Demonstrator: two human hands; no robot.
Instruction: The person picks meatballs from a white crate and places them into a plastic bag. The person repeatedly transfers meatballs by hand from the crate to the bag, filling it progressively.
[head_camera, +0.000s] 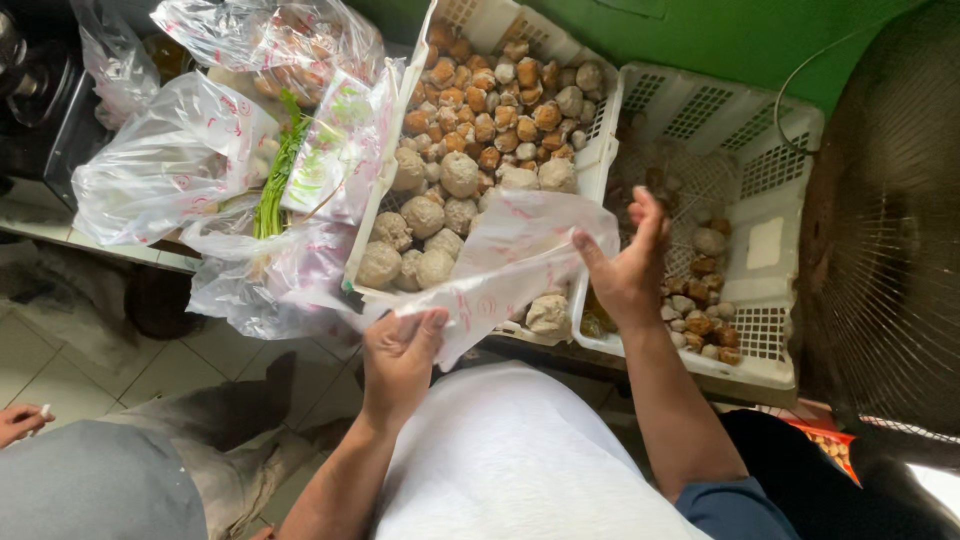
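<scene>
Thin clear plastic bag with pink print (505, 262) is stretched between the person's two hands, above the near edge of the white perforated plastic crate (598, 150) heaped with round meatballs. Left hand (398, 358) pinches the bag's near lower corner, thumb pressed against the fingers on the film. Right hand (632, 268) holds the bag's right edge, its grip closed on the plastic with the fingers pointing up and away.

Pale grey large meatballs (430, 225) fill the near part of that crate, and smaller brown and orange balls (500, 95) lie at the far end. One pale ball (548, 313) sits just beneath the bag. A second white plastic crate (770, 240) stands to the right, touching the first, with a few small balls (705, 320) in its near corner. Left of the crates lie several filled clear plastic bags (170, 160) and a bunch of green stalks (275, 180). A dark fan grille (890, 220) fills the right edge.
</scene>
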